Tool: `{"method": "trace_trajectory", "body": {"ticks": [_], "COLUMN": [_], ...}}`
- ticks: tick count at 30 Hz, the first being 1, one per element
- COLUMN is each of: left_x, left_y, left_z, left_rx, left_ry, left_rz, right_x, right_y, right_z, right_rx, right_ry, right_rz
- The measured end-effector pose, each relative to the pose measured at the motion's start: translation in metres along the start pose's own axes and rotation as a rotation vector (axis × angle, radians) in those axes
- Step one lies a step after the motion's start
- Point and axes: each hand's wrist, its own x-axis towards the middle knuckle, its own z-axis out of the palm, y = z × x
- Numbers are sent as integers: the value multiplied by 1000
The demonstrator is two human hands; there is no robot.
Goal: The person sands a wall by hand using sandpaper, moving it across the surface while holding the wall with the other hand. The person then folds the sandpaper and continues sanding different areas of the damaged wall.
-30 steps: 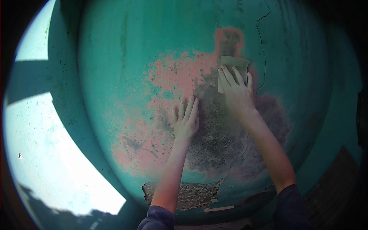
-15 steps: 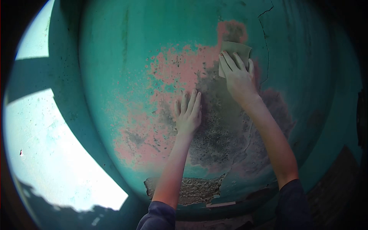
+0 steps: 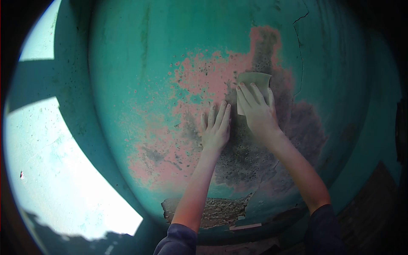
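Note:
A green-painted wall point(image 3: 127, 55) faces me, worn through in the middle to pink and dark grey layers. Under the fingers of my right hand point(image 3: 259, 110) is a small greyish sheet of sandpaper point(image 3: 258, 77), pressed against the dark grey patch point(image 3: 242, 161); its upper edge sticks out above the fingertips. My left hand point(image 3: 216, 127) lies with outstretched fingers on the wall, lower and to the left, where pink meets grey. It holds nothing. Both hands look dusty.
Low on the wall, a broken spot point(image 3: 223, 211) exposes rough material beneath the paint. A thin crack point(image 3: 301, 51) runs down the upper right. Bright sunlight falls on the surface at left point(image 3: 63, 170).
My right hand has slid down the wall and slightly left with the sandpaper, uncovering grey surface above it. My left hand stays at nearly the same spot, while the view has shifted a little.

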Motion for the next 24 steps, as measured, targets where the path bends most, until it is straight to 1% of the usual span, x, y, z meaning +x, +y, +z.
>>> {"method": "trace_trajectory", "body": {"ticks": [1,3,4,6,7,9,11,13,16,20,22,24], "left_x": [-1,0,0,3,3,6,13,24,27,21,19,23], "left_y": [-1,-3,-2,-3,-6,-21,-42,-55,-59,-62,-59,-60], "left_z": [1,-3,-9,-22,-29,-42,-44,-47,-39,-31,-32,-32], "left_rx": [-3,42,39,-93,-97,-207,-159,-28,40,95,90,90], "left_ry": [-1,-75,-79,-197,-201,-190,-175,-174,-155,-106,-112,-116], "left_rz": [-7,23,21,2,1,40,35,57,61,83,78,77], "right_x": [7,24,27,22,18,7,9,25,45,25,23,44], "right_y": [-4,-12,-14,-16,-18,-24,-26,-26,-31,-40,-41,-38], "right_z": [1,2,2,2,3,3,6,4,-1,2,0,0], "right_rx": [10,-11,-33,-24,-12,-31,-52,-66,-54,-60,-51,-76], "right_ry": [24,12,9,14,22,-12,-40,4,-30,-33,-45,-28], "right_rz": [2,4,10,24,34,35,38,53,97,131,138,144]}}
